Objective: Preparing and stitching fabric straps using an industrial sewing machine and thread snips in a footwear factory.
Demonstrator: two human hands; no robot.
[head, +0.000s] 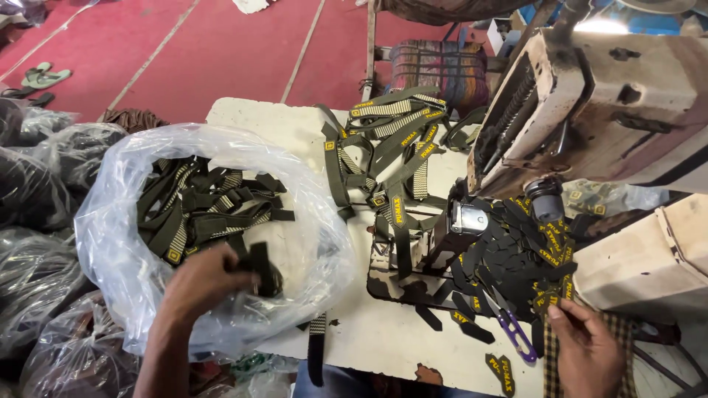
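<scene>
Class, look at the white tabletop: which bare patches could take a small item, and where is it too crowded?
Bare table shows at the far left corner, between the clear plastic bag and the heap of olive straps. Another bare strip runs along the near edge, between the bag and the purple-handled snips. The black tabs by the sewing machine crowd the right.

A red floor (221,51) with pale seam lines fills the top left; green sandals (44,75) lie on it at the edge; a chipped white bench (265,121) stands in the middle; a striped cloth bundle (439,70) sits beyond; bright light glares top right.
</scene>
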